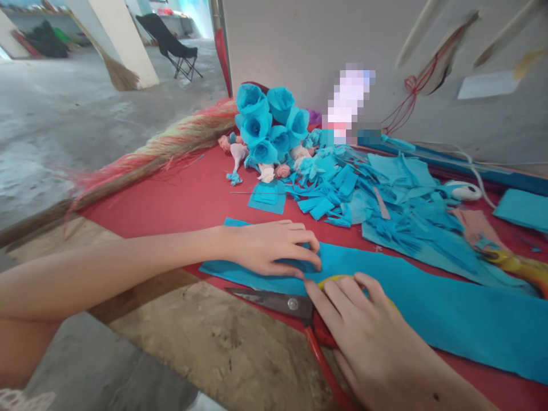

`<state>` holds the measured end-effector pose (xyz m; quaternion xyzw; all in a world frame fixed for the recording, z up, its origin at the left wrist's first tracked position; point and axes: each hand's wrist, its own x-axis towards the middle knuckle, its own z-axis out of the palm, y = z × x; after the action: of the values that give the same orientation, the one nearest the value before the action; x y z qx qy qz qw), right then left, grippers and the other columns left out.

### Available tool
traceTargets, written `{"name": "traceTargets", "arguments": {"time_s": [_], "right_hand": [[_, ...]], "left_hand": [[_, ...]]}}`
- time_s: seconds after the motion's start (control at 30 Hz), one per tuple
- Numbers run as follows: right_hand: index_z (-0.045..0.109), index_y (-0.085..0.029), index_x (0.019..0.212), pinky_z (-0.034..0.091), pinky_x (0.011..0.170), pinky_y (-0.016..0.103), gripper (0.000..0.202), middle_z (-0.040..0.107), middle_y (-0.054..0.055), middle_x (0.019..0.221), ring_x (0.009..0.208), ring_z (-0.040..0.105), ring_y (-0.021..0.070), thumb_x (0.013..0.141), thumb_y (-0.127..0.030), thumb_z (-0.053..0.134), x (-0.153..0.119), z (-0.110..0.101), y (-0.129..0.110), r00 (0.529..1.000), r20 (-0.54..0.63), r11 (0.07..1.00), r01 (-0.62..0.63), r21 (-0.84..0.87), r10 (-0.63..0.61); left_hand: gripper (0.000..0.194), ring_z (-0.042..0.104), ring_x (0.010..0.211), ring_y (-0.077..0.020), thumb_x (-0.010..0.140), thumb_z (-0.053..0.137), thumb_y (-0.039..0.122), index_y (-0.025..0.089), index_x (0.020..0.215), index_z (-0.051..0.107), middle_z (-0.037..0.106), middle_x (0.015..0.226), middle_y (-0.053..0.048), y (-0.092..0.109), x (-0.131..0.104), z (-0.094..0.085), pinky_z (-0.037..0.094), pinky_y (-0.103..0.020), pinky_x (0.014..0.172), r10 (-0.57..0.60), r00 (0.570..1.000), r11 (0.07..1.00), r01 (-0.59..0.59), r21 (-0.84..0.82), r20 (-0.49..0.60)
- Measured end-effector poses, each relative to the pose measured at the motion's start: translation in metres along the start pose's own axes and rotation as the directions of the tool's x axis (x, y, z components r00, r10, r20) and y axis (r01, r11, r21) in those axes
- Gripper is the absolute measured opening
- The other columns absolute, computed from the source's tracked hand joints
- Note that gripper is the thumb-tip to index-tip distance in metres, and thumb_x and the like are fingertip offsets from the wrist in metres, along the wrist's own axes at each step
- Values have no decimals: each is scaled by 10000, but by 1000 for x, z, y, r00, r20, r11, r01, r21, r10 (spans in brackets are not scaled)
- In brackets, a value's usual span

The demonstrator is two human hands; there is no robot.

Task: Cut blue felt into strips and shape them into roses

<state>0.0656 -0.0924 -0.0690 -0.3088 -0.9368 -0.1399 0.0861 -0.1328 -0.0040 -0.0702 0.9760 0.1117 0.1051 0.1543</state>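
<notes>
While the left hand (274, 246) lies with loosely bent, parted fingers on the blue paper (449, 302) spread across the red tabletop (184, 194), the right hand (368, 328) covers part of the scissors (295, 305) at the paper's near edge; whether its curled fingers grip them, I cannot tell.

Left hand (276, 248) I see resting on blue paper strip (449, 308), right hand (372, 337) over red-handled scissors (295, 305), paper flowers (257, 127) behind, loose scraps (394, 177) beside them, red tabletop (188, 200), black chair (171, 37) far back
</notes>
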Motion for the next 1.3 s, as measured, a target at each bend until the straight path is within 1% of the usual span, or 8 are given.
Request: {"name": "traceTargets", "arguments": {"time_s": [0.13,0.23,0.4,0.5,0.73,0.97,1.13,1.3], "right_hand": [[605,-99,1004,301,738,346,365,642,47,765,711,481,188,667,-206,514,0,0,2,1000,-14,999,10,31,-10],[594,-86,962,304,723,339,307,639,55,734,693,464,189,678,-157,500,0,1,2,999,-35,999,34,26,-33],[603,-104,882,301,723,331,249,634,44,677,692,454,194,671,-59,479,2,2,1,992,-80,995,98,12,-97],[615,-115,880,296,725,339,272,626,41,657,678,450,195,654,-49,479,2,0,-1,994,-69,996,88,-17,-89],[646,-97,902,298,721,378,331,643,68,733,661,436,203,604,-219,564,6,-2,-7,1000,-14,999,23,-37,-23],[610,-144,788,265,679,356,221,614,50,739,680,443,197,618,-285,595,22,-3,-13,999,29,999,45,-8,-45],[554,-182,681,229,619,336,91,576,13,691,646,422,191,615,-186,615,28,-3,-9,996,28,996,83,33,-84],[540,-186,632,238,612,327,123,548,7,621,632,417,193,606,-73,580,26,-1,-10,991,-12,989,135,56,-134]], "left_hand": [[252,485,968,-203,909,409,250,165,1103,545,530,1127,-121,0,1,-1,374,-316,861,-14,1000,1000,14,11,15],[266,483,963,-207,916,360,202,166,1108,541,529,1138,-117,1,1,-1,370,-329,853,-17,999,1000,17,24,28],[275,472,985,-212,920,345,215,172,1122,527,522,1151,-117,1,0,-1,365,-328,856,-30,998,999,28,36,47],[271,476,972,-205,917,351,213,172,1113,534,521,1145,-114,2,0,-1,362,-318,864,-36,998,999,35,23,44],[293,486,953,-193,915,322,182,184,1084,562,540,1114,-105,0,1,-1,357,-304,877,-42,999,997,42,-60,13],[301,503,980,-199,891,304,136,143,1048,561,561,1111,-123,-1,1,-1,357,-316,891,-42,999,990,38,-136,-31],[292,507,983,-202,876,311,122,136,1032,558,563,1118,-125,-2,0,0,361,-318,883,-39,998,990,32,-140,-46],[296,500,999,-196,894,295,155,159,1040,552,561,1119,-118,-2,0,0,348,-311,913,-53,998,986,46,-160,-37]]}}
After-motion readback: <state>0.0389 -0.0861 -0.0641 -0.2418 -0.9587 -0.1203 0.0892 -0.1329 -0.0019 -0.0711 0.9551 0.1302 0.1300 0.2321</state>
